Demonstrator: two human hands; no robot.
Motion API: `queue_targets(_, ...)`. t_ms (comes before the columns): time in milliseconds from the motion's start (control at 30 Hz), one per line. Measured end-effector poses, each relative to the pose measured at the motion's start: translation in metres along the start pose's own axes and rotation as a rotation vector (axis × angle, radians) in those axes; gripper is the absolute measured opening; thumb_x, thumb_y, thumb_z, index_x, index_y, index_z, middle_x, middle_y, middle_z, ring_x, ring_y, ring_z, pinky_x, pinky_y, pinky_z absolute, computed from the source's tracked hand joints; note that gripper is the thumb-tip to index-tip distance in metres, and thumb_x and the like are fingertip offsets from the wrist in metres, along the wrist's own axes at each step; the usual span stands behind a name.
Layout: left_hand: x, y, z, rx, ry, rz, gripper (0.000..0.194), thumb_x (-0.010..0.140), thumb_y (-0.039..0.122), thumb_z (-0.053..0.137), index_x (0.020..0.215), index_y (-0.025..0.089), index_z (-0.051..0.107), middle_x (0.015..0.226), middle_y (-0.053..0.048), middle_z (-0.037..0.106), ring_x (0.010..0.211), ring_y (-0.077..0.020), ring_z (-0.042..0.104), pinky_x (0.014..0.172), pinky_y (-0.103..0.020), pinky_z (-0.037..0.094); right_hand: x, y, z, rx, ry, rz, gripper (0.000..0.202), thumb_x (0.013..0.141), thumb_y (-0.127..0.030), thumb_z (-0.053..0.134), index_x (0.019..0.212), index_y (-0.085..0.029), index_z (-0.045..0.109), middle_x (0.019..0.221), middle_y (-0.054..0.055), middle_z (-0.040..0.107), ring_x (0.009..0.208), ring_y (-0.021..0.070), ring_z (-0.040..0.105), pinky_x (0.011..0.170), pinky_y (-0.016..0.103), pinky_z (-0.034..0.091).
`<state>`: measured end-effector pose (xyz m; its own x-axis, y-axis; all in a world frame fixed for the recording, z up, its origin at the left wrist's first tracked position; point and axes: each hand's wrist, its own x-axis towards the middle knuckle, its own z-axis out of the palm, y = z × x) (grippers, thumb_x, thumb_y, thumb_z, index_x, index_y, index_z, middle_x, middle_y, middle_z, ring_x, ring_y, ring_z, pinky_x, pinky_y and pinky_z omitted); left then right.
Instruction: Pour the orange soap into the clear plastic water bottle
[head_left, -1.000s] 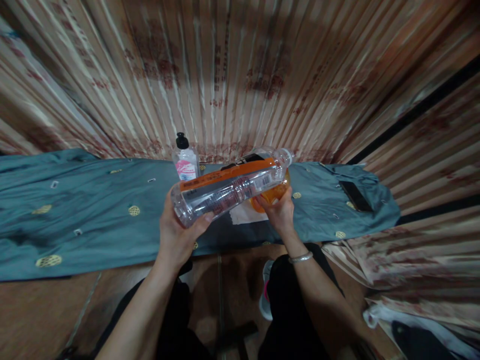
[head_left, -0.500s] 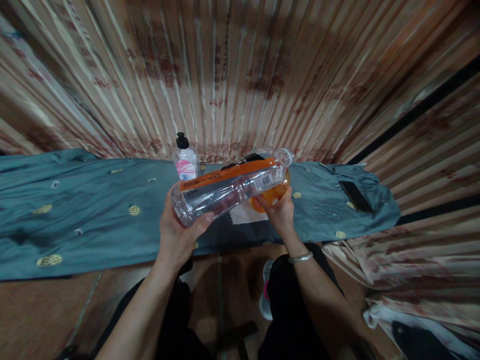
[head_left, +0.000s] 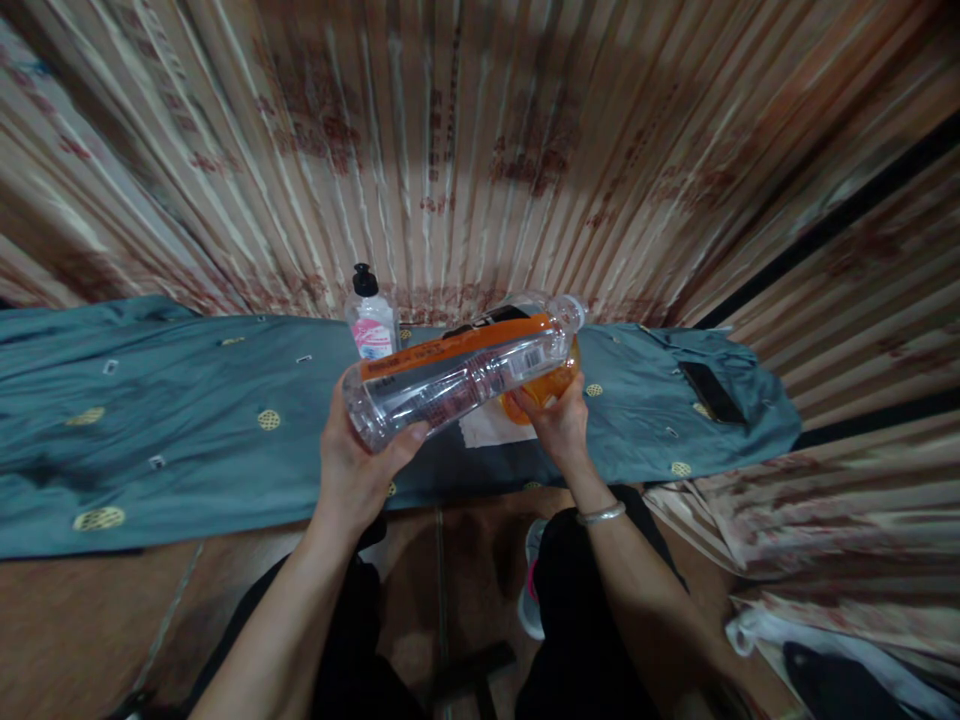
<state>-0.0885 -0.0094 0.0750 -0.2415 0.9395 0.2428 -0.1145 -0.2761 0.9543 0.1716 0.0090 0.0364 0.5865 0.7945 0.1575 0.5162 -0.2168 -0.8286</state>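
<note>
A large clear plastic bottle (head_left: 465, 375) with an orange and black label lies tilted across the middle, its neck up to the right. My left hand (head_left: 360, 465) is wrapped round its base. Below the bottle's neck, my right hand (head_left: 559, 415) grips an orange, see-through container (head_left: 551, 385), whose upper part the bottle hides. Whether the neck touches the container I cannot tell. Beneath the container shows a white paper (head_left: 491, 428). Behind the bottle's base stands a small pump bottle (head_left: 373, 325) with a black top and a pink and white label.
A teal cloth (head_left: 195, 430) with yellow pineapple prints covers the narrow table. On its right end lies a dark phone (head_left: 711, 392). A pleated curtain (head_left: 420, 150) hangs close behind, and dark bars (head_left: 832, 225) cross the right side.
</note>
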Motion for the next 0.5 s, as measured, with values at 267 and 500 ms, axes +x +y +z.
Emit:
queue_targets(267, -0.0015, 0.0032, 0.0008, 0.022, -0.024, -0.016, 0.081, 0.061, 0.053, 0.108, 0.128, 0.025, 0.073, 0.126, -0.011, 0.086, 0.121, -0.0387, 0.084, 0.107, -0.054, 0.073, 0.0001, -0.002, -0.0007, -0.006, -0.01, 0.015, 0.091, 0.081, -0.048, 0.094, 0.156, -0.014, 0.054, 0.137, 0.025, 0.084, 0.13, 0.049, 0.083, 0.11, 0.065, 0.067)
queue_targets(500, -0.0017, 0.0057, 0.0004, 0.042, -0.014, -0.023, 0.088, 0.059, 0.057, 0.109, 0.131, 0.022, 0.071, 0.128, -0.014, 0.085, 0.125, -0.0407, 0.083, 0.113, -0.056, 0.07, 0.0005, 0.0007, -0.0001, 0.007, -0.011, -0.016, 0.095, 0.079, -0.048, 0.093, 0.158, -0.013, 0.052, 0.138, 0.025, 0.084, 0.13, 0.0493, 0.083, 0.112, 0.068, 0.066)
